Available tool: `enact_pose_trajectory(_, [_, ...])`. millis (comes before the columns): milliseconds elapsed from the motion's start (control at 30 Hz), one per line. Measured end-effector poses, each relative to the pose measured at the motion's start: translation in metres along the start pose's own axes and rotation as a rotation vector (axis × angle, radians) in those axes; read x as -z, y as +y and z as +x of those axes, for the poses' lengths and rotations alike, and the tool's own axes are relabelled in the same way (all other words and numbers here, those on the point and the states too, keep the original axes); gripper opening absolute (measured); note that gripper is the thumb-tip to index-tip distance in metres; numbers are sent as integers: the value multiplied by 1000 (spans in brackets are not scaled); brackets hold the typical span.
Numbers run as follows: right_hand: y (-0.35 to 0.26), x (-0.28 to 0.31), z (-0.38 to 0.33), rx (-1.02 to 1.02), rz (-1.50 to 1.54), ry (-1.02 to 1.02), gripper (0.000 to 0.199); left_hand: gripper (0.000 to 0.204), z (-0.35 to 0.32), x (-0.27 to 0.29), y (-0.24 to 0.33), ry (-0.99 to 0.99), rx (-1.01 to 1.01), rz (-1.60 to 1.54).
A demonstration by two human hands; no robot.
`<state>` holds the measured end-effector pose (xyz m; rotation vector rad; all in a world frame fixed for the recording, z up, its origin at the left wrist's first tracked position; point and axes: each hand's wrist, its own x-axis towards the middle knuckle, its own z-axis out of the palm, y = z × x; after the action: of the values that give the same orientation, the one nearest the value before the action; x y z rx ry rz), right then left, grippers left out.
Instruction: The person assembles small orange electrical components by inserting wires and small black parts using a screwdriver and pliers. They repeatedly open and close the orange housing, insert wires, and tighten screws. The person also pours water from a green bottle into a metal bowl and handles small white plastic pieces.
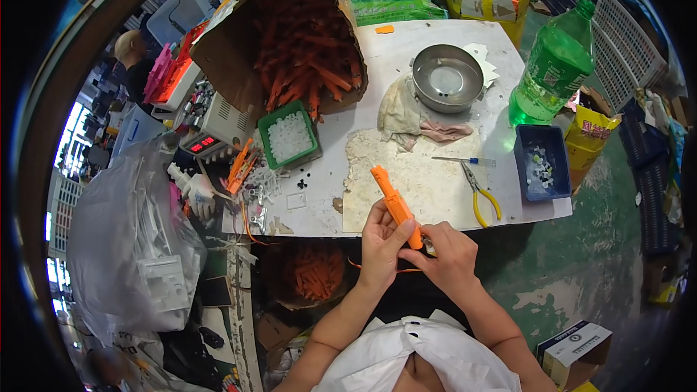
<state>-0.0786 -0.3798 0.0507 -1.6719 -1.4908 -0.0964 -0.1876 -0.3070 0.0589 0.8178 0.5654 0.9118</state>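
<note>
My left hand grips a long orange plastic part around its lower half, with the part's far end pointing up over the table's front edge. My right hand pinches the part's near end with closed fingers, touching my left thumb. A thin orange wire trails under my hands. Both forearms come in from the lower edge.
White worktable holds a tipped cardboard box of orange parts, a green tray of white pieces, a metal bowl, rags, yellow-handled pliers, a blue bin and a green bottle. A bin of orange parts sits below. A person stands far left.
</note>
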Motion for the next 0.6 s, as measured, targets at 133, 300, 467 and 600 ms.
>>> enact_pose_trajectory(133, [1, -10, 4, -22, -40, 9, 37, 41, 4, 0, -3, 45, -88, 49])
enact_pose_trajectory(300, [7, -12, 4, -13, -86, -28, 32, 44, 7, -1, -9, 79, -123, 112])
enact_pose_trajectory(467, [14, -11, 7, 16, -81, -37, 28, 47, 14, 0, -16, 79, -113, 154])
enact_pose_trajectory(600, [20, -14, 9, 34, -60, -14, 27, 43, 22, 2, -17, 57, -142, 243])
